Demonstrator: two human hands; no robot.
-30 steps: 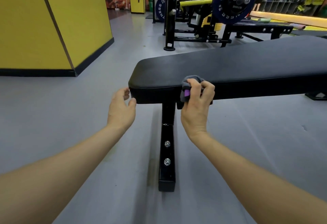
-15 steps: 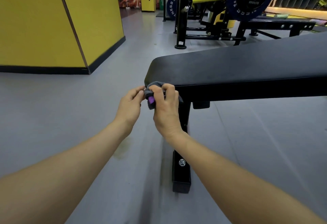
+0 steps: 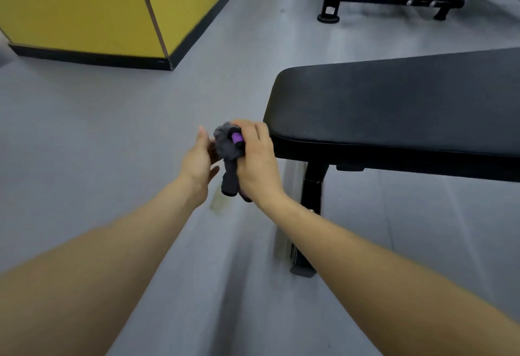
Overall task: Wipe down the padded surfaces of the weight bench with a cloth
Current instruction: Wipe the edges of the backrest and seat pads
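The right hand [image 3: 257, 158] grips a bunched grey cloth [image 3: 229, 149] with a purple patch, held in the air just off the rounded end of the bench pad [image 3: 394, 108], while the left hand [image 3: 198, 158] sits beside it with fingers relaxed, touching the wad. Bunched this tight, the cloth would likely wipe only a narrow strip, and its dangling tail could slip loose and drop to the floor [image 3: 112, 144].
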